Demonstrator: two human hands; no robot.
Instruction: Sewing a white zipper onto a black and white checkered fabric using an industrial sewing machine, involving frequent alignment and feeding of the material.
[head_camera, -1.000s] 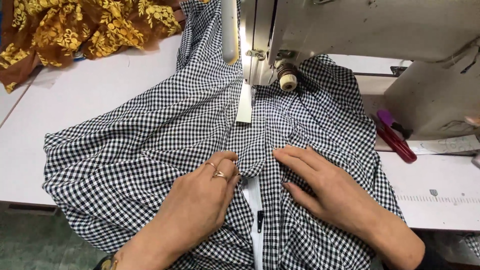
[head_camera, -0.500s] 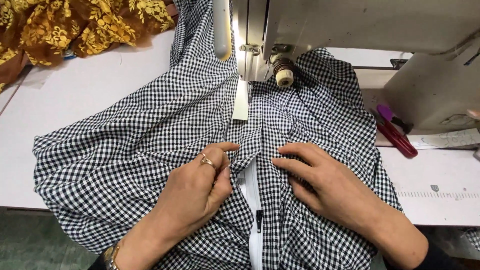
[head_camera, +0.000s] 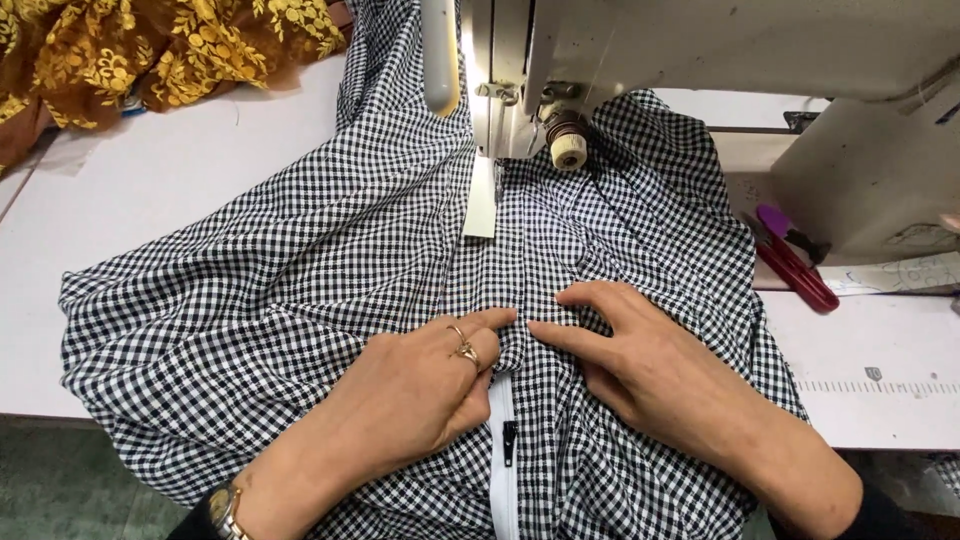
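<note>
Hands flat on checked fabric (head_camera: 300, 290) at surface's near edge: left hand (head_camera: 415, 385), right hand (head_camera: 650, 360), fingers narrow, pressing beside white zipper (head_camera: 503, 450), holding nothing.

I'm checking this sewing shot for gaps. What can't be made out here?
Head view only:
- Needle and presser foot: hidden behind the sewing machine head.
- White zipper: upper end covered by the left hand and checked fabric; lower end cut by the bottom edge.
- Red snips: tip behind the machine base.
- Right hand: forearm leaves the frame.
</note>
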